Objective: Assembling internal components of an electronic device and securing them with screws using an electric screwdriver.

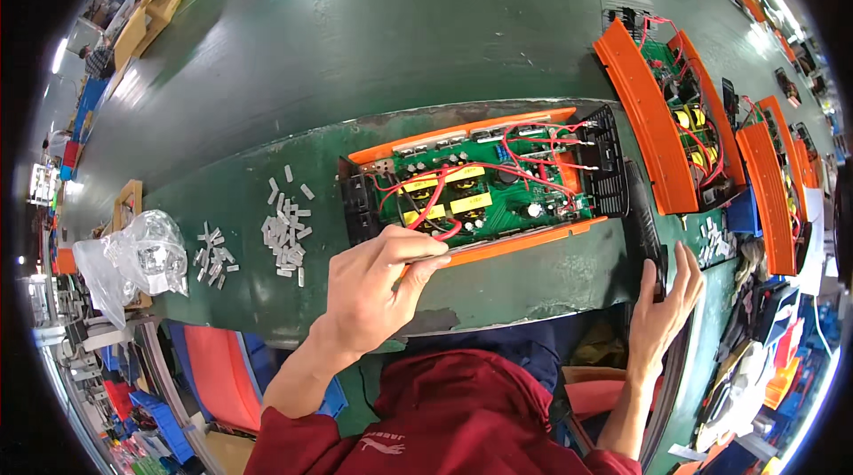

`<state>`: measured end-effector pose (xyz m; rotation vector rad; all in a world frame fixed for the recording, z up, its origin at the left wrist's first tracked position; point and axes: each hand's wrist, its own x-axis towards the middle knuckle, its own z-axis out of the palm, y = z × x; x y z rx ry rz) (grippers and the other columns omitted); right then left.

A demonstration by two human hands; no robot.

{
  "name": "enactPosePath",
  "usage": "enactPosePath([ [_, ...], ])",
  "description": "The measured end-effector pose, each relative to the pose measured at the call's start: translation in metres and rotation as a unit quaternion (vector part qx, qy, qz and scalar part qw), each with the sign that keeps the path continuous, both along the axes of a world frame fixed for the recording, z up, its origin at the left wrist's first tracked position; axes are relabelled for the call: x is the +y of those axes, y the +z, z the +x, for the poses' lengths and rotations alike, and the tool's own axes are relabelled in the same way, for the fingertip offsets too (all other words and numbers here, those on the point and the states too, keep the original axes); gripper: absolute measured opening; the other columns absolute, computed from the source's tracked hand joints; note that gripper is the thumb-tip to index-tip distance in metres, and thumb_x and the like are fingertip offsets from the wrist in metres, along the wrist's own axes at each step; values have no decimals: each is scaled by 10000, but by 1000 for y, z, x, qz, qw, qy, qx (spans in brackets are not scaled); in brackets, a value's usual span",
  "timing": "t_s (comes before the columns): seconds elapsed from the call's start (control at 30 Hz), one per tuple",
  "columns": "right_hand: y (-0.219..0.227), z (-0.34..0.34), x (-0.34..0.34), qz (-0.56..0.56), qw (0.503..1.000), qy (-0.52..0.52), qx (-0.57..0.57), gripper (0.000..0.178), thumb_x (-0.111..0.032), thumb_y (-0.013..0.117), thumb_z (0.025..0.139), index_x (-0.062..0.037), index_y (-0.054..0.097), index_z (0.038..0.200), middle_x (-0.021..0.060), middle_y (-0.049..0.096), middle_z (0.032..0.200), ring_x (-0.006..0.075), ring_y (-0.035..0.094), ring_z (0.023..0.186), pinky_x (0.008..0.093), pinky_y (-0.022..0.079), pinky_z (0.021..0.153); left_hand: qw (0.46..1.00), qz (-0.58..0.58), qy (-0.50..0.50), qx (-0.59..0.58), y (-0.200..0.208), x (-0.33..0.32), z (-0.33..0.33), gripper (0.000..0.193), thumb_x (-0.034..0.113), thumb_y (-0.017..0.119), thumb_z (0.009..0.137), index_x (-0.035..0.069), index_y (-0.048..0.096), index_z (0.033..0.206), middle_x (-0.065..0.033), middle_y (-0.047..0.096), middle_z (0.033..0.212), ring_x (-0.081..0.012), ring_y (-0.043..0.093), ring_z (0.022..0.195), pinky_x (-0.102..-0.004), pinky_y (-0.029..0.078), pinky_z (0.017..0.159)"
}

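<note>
An orange metal case (524, 239) lies open in front of me, with a green circuit board (511, 197), yellow-labelled parts and loose red wires (471, 166) inside. Black end panels (608, 159) close its two ends. At the case's near wall, my left hand (369, 288) is closed in a pinch, thumb against forefinger, beside a red wire loop; what is between the fingertips is hidden. To the right of the case lies a long black object (643, 217), its kind unclear. My right hand (662, 315) straddles its near end, fingers stretched and apart.
Small grey-white pieces lie in two piles (285, 233) (213, 255) left of the case, with more (713, 244) at the right. A clear plastic bag (147, 253) sits at the far left. Other open orange cases (653, 133) (766, 195) stand to the right.
</note>
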<state>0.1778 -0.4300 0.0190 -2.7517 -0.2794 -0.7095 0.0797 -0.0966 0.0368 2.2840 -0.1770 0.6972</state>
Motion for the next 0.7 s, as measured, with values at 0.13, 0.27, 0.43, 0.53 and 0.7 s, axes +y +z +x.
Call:
enactPosePath([
  [0.13,-7,-13,-15,69,990,11,126,459,-144,731,940,-2,576,1349,195,632,1147,378,613,1009,450,490,913,997,74,-4,1,-6,5,3,309,64,812,824,96,637,1078,-31,728,925,-199,689,684,-291,521,558],
  [0.27,-11,-69,-27,122,965,48,226,415,-105,692,910,14,557,1284,143,622,947,247,624,849,360,515,746,997,76,8,8,-7,4,4,325,73,827,806,103,637,1068,-24,726,909,-192,695,694,-291,532,569],
  [0.43,-10,-148,-10,592,605,-80,527,480,-71,670,799,-32,531,1257,23,609,818,96,536,632,229,426,553,997,70,-19,33,-3,0,10,274,-23,801,807,44,659,1032,-105,751,888,-231,731,711,-307,574,592],
  [0.53,-21,-160,2,458,657,12,599,413,-62,719,801,-46,564,1184,21,628,849,114,572,705,276,490,641,997,59,-21,37,-2,3,11,252,-30,787,819,34,667,1031,-112,753,887,-231,732,713,-304,572,588],
  [0.7,-13,-151,33,294,733,119,602,513,-332,666,966,-32,500,1348,94,604,789,178,573,660,331,498,653,997,61,-22,31,-8,3,12,281,-6,810,793,46,678,1036,-83,743,890,-209,714,697,-292,551,569],
])
